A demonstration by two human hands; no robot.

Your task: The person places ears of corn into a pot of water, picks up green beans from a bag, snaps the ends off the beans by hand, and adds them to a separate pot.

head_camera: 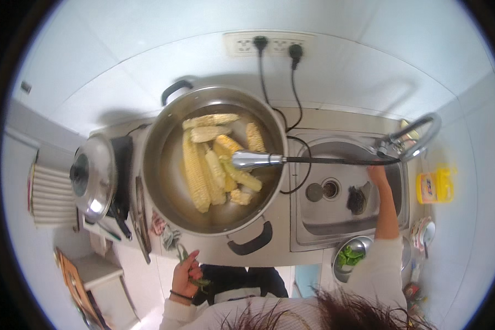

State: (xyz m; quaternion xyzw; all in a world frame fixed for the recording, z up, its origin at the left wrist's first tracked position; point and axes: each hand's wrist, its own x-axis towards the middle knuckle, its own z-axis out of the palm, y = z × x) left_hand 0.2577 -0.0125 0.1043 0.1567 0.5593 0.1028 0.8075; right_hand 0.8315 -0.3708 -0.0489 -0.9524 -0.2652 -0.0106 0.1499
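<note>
My left hand is closed around some green vegetable stems, held just off the counter's front edge. Across the steel sink reaches my right arm, its right hand at the base of the faucet, partly behind the hose; its fingers are hard to make out. A pull-out spray head on a black hose lies over a large steel pot with corn cobs in water. Beside the drain in the sink is a dark scrubber or cloth.
A steel bowl of green peppers stands before the sink, near my right sleeve. At right is a yellow detergent jug. A lidded pan, knives and cloths lie left of the pot. Power cords hang behind.
</note>
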